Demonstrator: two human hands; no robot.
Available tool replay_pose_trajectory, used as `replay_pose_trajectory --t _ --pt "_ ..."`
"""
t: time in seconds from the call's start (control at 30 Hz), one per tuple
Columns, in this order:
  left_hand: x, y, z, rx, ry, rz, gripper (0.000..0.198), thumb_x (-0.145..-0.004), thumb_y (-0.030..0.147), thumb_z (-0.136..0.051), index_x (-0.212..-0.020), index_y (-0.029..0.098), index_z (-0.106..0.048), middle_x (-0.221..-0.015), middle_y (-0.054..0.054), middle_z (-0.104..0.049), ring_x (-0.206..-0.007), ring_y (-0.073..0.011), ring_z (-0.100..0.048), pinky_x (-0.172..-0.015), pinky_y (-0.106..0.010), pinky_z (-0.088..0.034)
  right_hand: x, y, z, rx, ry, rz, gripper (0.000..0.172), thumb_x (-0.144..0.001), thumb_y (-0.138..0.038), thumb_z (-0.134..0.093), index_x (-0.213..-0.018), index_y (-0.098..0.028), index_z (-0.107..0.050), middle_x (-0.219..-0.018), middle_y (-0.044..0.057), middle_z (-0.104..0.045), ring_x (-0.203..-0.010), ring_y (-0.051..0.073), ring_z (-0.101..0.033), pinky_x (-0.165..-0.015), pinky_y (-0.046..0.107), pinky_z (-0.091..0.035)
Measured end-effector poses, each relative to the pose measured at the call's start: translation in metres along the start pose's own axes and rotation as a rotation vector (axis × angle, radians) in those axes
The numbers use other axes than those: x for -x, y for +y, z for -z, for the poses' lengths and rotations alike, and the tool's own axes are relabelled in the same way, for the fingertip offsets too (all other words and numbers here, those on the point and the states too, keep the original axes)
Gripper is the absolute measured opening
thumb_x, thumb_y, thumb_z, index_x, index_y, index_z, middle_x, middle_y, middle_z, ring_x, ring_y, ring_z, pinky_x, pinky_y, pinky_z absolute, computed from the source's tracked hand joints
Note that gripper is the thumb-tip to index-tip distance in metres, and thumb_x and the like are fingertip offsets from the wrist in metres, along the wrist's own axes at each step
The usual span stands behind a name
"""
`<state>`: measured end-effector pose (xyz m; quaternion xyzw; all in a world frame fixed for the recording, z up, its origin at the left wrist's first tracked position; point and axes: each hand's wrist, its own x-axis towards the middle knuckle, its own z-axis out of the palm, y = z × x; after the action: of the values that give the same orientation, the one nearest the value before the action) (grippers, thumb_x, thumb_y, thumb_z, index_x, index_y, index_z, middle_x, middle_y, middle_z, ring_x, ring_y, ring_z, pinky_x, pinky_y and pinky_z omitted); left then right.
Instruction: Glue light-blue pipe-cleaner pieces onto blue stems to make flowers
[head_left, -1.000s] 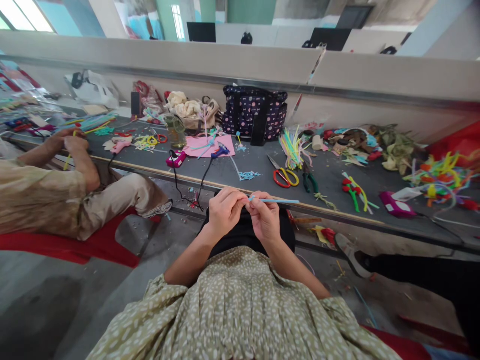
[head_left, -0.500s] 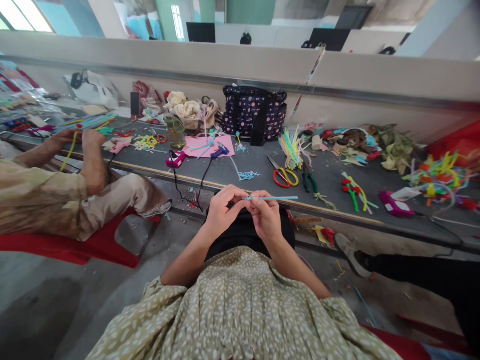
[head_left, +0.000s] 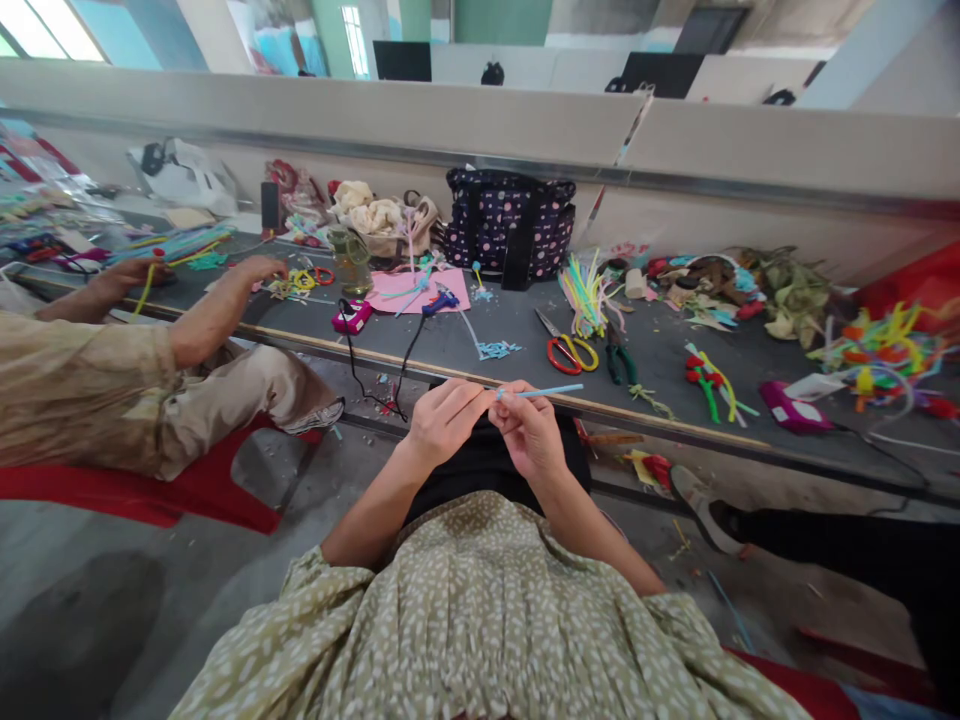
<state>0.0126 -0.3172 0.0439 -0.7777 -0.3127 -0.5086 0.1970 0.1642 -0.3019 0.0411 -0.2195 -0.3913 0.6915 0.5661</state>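
Over my lap, at the front edge of the table, a light blue pipe cleaner (head_left: 553, 391) sticks out to the right from between my hands. My right hand (head_left: 531, 430) pinches it near its inner end with thumb and forefinger. My left hand (head_left: 444, 425) is closed, back of the hand up, its fingertips meeting the right ones at that end. The tip between the fingers is mostly hidden. Beyond my hands lie small cut light blue pieces (head_left: 498, 350), scissors (head_left: 571, 352) with red and yellow handles, and green-handled pliers (head_left: 620, 360).
A blue glue gun (head_left: 439, 302) rests by a pink sheet (head_left: 390, 290). Behind are a dotted bag (head_left: 480, 220) and a pipe cleaner bundle (head_left: 589, 295). At left a co-worker's arm (head_left: 217, 310) reaches over the table. A person's shoe (head_left: 705, 510) is at lower right.
My left hand has rolled over and moved slightly left and down. The pipe cleaner now tilts up and sticks out less to the right. The co-worker's near hand has reached forward across the table.
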Motion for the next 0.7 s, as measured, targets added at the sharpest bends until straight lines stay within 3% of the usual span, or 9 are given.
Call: replay_pose_trajectory --t 0.33,0.5,0.7 --pt "-0.013 0.008 0.002 0.007 0.044 0.108 0.005 -0.090 0.018 -0.061 -0.092 0.020 -0.066 -0.080 -0.004 -0.069 -0.074 -0.0156 -0.063 -0.069 -0.029 -0.052 0.004 0.002 -0.010 0.011 0.084 0.109 0.008 -0.074 -0.024 -0.075 -0.073 -0.021 -0.067 -0.068 -0.003 -0.052 -0.059 0.009 -0.045 -0.058 0.025 -0.042" --pt "-0.022 0.016 0.007 0.245 -0.006 0.361 0.012 -0.092 0.021 -0.058 -0.081 0.018 -0.063 -0.077 -0.004 -0.066 -0.075 -0.0152 -0.059 -0.071 -0.029 -0.048 0.005 0.002 -0.011 0.020 0.060 0.182 0.004 -0.075 -0.020 -0.072 -0.074 -0.022 -0.069 -0.073 -0.002 -0.053 -0.060 0.008 -0.046 -0.058 0.025 -0.040" --pt "-0.025 0.016 0.007 0.637 -0.206 0.754 0.029 -0.095 0.035 -0.053 -0.075 0.016 -0.061 -0.067 -0.001 -0.060 -0.062 -0.0118 -0.054 -0.059 -0.025 -0.044 0.005 0.002 -0.009 0.059 0.065 0.224 0.006 -0.075 -0.021 -0.071 -0.071 -0.022 -0.067 -0.070 -0.003 -0.053 -0.058 0.009 -0.043 -0.057 0.025 -0.037"
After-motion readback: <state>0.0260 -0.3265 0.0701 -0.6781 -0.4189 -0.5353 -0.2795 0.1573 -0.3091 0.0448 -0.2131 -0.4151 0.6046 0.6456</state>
